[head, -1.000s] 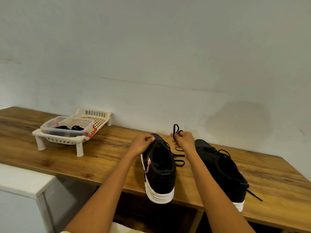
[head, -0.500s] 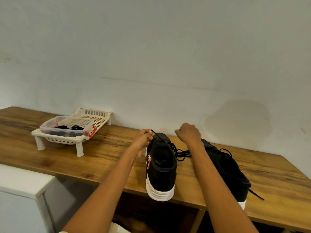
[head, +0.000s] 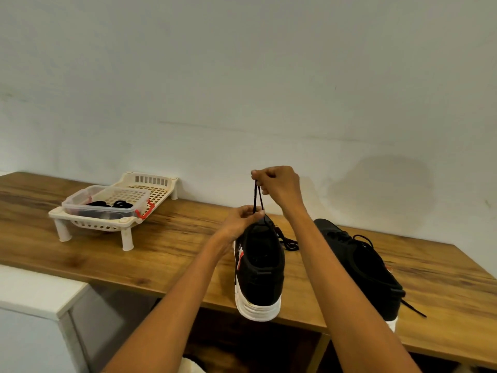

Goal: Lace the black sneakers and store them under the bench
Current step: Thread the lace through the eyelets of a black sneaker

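Black lace (head: 257, 196) pinched (both hands).

You've got open bench top (head: 172, 251) btwn the white rack (head: 113, 211) near the back-left corner and the sneaker (head: 259, 267) overhanging the front edge, w/ the second sneaker (head: 360, 265) blocking the right side, only a narrow gap btwn them.

No legible txt or labels anywhere.

Head-worn wide view, forward-down over the near bench (head: 161, 254)
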`<act>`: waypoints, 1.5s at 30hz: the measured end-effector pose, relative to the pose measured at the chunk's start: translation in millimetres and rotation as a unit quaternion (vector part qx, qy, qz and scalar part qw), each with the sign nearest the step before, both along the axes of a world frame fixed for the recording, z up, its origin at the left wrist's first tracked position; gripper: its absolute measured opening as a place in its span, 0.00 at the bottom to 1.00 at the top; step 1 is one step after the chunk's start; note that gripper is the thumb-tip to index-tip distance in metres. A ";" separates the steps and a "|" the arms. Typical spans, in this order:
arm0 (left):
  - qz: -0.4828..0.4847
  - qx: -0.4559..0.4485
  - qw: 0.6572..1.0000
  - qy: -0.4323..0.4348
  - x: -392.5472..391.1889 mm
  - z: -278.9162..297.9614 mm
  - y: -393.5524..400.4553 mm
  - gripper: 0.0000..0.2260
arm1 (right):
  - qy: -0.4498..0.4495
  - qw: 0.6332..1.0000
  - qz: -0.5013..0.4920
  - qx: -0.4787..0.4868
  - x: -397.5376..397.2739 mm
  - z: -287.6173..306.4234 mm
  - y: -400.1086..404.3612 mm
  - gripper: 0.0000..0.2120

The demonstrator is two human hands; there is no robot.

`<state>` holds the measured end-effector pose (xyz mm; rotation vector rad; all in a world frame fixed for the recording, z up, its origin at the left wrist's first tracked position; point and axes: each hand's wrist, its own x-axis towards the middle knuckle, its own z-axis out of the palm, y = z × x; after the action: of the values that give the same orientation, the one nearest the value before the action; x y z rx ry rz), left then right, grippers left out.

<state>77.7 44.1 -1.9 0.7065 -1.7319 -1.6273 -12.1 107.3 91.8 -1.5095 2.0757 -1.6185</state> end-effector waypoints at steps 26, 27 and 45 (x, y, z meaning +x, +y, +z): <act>0.169 0.026 0.954 0.246 -2.1 28.5 0.5 0.14 | 0.103 0.984 0.062 0.128 -35.5 -53.7 8.9 0.12; 0.147 0.023 0.962 0.228 -0.9 24.5 -1.7 0.15 | 0.057 0.995 0.045 0.071 -29.6 -42.8 8.9 0.12; 0.146 0.075 0.948 0.274 -0.5 26.3 -4.1 0.04 | 0.036 0.976 0.110 0.182 -37.8 -62.5 11.8 0.11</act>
<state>77.2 39.9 24.4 0.4864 -1.0632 -1.5649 -49.9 119.0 29.3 -1.6138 2.0127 -1.0520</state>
